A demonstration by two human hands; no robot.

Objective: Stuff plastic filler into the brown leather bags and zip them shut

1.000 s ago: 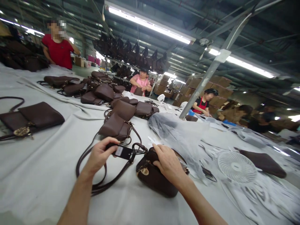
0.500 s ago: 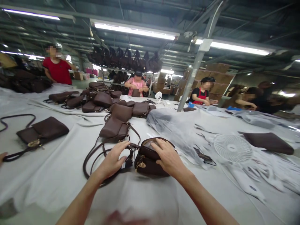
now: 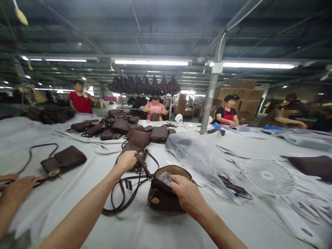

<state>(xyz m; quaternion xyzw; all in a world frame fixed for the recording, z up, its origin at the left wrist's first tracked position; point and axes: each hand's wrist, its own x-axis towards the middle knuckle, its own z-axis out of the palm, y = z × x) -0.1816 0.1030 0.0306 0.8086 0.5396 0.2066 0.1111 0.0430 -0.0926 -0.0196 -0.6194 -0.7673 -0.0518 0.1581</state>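
A dark brown bag [image 3: 166, 199] stands open at the top on the white-covered table, with clear plastic [image 3: 165, 177] showing inside. My right hand [image 3: 184, 190] rests at the bag's open rim on its right side, fingertips by the plastic, fingers partly spread. Up and to the left, my left hand [image 3: 127, 161] is closed around the brown strap [image 3: 142, 162] that runs to the bag. Looped strap and a small black tag [image 3: 128, 185] lie left of the bag.
Several brown bags [image 3: 120, 126] are piled ahead. Another person's hands [image 3: 22, 186] are by a brown bag [image 3: 63, 159] at left. A white fan [image 3: 269, 177], plastic sheeting [image 3: 192, 148] and a metal post [image 3: 209, 100] stand or lie to the right. People work beyond.
My left hand has moved up and away from the loops and taken hold of the strap. The bag's mouth shows wider. More of the other person's hands shows at left. The view has tilted.
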